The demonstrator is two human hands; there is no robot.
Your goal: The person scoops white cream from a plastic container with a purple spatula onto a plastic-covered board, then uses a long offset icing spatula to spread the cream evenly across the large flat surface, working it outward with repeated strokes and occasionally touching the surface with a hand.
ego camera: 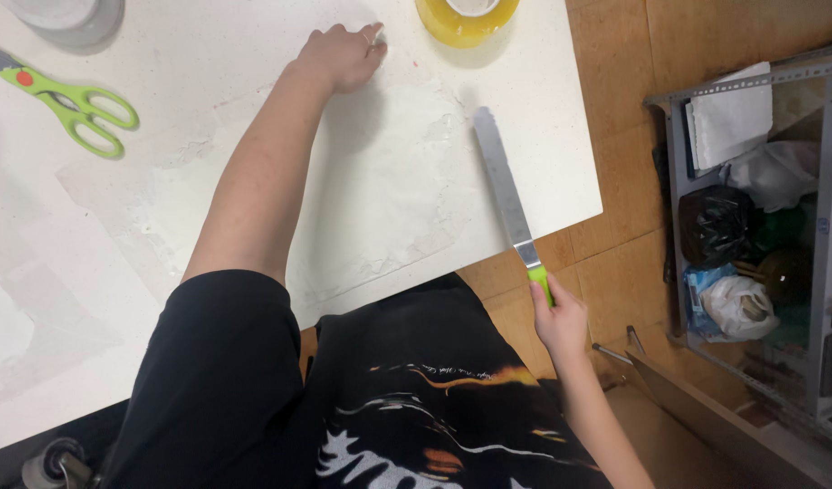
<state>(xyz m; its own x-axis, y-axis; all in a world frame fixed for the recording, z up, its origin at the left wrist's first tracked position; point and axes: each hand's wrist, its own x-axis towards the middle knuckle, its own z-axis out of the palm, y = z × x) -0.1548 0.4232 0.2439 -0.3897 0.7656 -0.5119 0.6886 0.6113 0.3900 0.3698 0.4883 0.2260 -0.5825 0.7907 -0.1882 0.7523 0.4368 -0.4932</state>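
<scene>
Right hand point(559, 319): spatula point(505, 188) pointing up-left

White table point(561, 136) over a wooden floor point(624, 263) — at right, a grey metal rack point(674, 163) holding bags and papers.

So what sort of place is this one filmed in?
Likely a craft or hobby workshop: a white worktable smeared with pale paste, a long spatula in the right hand, and a metal storage rack holding bags.

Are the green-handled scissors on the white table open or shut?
Shut. The green-handled scissors lie flat on the white table, their two handle loops side by side and touching; the blades run together to the frame's edge.
</scene>
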